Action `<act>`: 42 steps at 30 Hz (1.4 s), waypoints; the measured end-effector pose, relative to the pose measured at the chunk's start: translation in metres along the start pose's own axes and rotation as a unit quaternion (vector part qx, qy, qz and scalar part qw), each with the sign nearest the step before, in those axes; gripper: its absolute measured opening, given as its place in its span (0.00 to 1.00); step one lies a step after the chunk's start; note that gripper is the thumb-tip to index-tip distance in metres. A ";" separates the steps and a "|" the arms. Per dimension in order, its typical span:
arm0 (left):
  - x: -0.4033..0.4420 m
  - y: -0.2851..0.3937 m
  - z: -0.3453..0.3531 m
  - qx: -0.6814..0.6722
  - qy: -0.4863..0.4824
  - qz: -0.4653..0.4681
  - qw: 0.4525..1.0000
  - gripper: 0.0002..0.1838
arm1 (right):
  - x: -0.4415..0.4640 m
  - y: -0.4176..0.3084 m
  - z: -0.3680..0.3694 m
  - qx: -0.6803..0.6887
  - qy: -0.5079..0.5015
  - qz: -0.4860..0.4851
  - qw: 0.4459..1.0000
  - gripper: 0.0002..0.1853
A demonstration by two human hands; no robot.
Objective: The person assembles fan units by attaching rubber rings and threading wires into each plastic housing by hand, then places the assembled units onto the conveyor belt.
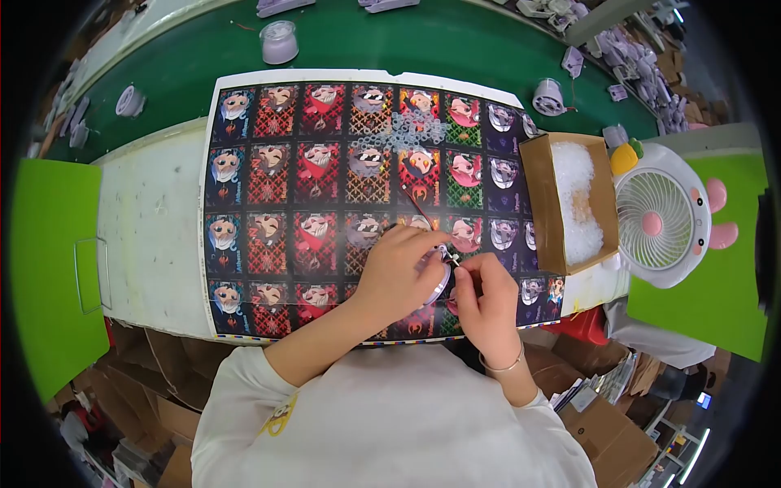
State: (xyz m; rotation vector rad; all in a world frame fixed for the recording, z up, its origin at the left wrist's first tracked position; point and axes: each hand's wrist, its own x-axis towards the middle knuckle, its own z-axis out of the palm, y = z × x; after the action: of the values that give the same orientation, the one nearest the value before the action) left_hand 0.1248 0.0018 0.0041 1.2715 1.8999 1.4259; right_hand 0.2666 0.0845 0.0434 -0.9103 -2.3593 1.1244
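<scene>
My left hand (400, 268) is closed around a round lilac plastic part (440, 286), mostly hidden behind the fingers. A thin red and black wire (418, 206) runs from near this hand up over the printed sheet (207, 244). Close beside it, my right hand (490, 297) has thumb and forefinger pinched at the part's edge, by a small dark and whitish piece (454, 258) too small to name. Several clear ring-like pieces (407, 130) lie in a heap on the sheet, beyond both hands.
At right stand an open cardboard box (543, 203) lined with bubble wrap and a white fan (661, 224) with pink ears. Lilac housings (279, 42) (549, 98) sit on the green belt (407, 49). More lilac parts (626, 61) are piled at the far right.
</scene>
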 end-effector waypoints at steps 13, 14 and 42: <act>0.003 -0.002 0.002 0.024 0.019 0.010 0.999 0.12 | -0.001 -0.003 0.025 -0.114 0.104 -0.050 0.987 0.05; 0.003 -0.002 0.002 0.027 0.020 0.012 0.999 0.12 | 0.001 -0.003 0.025 -0.108 0.102 -0.057 0.987 0.05; 0.006 0.010 -0.034 -0.287 0.141 -0.037 0.947 0.18 | 0.077 -0.028 -0.007 0.038 -0.143 -0.196 0.969 0.32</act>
State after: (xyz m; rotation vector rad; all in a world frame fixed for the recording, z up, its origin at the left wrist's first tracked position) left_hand 0.0994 -0.0096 0.0268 0.7395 1.4895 2.0060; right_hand 0.2041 0.1289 0.0739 -0.2444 -2.5466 1.2312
